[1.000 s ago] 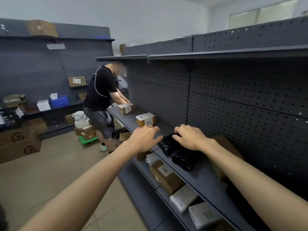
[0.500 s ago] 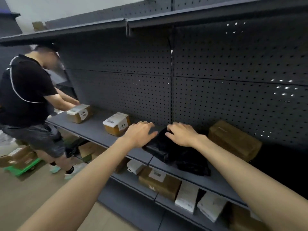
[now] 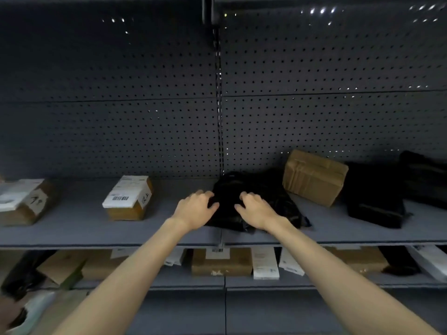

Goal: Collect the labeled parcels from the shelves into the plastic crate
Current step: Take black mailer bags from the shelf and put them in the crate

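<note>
**Both hands on the black parcel at the middle of the shelf**

The black parcel (image 3: 262,183), a soft, crumpled bag, lies on the grey shelf (image 3: 72,226) just right of the frame's centre, its far end close to the pegboard (image 3: 121,93) behind. Both hands are on its near left part. The left hand (image 3: 196,209) takes the bag's left edge, fingers bent over the top and thumb pressed toward the plastic. The right hand (image 3: 256,209) sits just beside it, fingers curled down onto the top, thumb pointing left. Each grip is closed on the bag, with a narrow strip of black plastic showing between the two hands. Whether the parcel carries a label cannot be told from here.

Just right of the parcel a brown box (image 3: 314,177), wrapped in tape, sits tilted with its far edge against the pegboard. Further right lies a black bag (image 3: 375,197), apart from the parcel. Left of the hands, well apart, stands a labelled box (image 3: 129,198) with a white barcode sheet on top and handwriting on its side. A second box (image 3: 21,201), also white-topped, is cut off by the left edge of the frame.

On the lower shelf (image 3: 169,281), under the hands, sit a flat brown box (image 3: 221,262) with a barcode label and white packets (image 3: 264,263) standing beside it. The lower left corner is too blurred to read.
</note>
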Tool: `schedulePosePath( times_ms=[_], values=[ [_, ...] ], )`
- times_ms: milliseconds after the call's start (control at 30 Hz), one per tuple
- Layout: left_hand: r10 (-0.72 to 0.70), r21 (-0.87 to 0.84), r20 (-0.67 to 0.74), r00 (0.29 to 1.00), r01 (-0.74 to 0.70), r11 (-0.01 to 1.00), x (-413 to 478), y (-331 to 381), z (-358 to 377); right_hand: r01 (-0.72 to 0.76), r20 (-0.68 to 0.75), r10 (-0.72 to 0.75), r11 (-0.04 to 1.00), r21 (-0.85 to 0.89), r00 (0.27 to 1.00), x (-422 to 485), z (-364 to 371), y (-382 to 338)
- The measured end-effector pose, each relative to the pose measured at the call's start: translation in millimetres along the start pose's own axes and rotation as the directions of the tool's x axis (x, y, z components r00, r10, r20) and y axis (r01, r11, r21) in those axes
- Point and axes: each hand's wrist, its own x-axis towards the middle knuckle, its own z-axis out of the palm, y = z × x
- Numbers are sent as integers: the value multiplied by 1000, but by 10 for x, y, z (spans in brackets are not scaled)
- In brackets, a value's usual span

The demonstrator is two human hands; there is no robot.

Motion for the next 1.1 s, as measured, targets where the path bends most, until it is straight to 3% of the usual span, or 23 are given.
schedulePosePath(
  times_ms=[233, 467, 633, 800, 933, 1100],
  values=[
    [10, -192, 85, 996, 7, 981, -2, -50, 365, -259, -3, 268, 934, 248, 963, -28, 372, 10],
    [-9, -291, 89, 996, 35, 956, -66, 8, 563, -341, -10, 361, 888, 309, 932, 3, 491, 12],
    [-87, -401, 60, 994, 104, 910, -147, -10, 580, -299, -34, 337, 875, 381, 941, -24, 513, 12],
    [-121, -579, 79, 989, 145, 803, -217, -100, 531, -177, -99, 274, 815, 552, 957, -142, 397, -124],
    [-105, -663, 79, 991, 131, 737, -276, -3, 400, -49, -263, 242, 816, 576, 934, -230, 332, -245],
    [-114, -720, 66, 991, 126, 682, -274, 136, 353, -11, -305, 231, 813, 582, 924, -269, 354, -284]
  ],
)
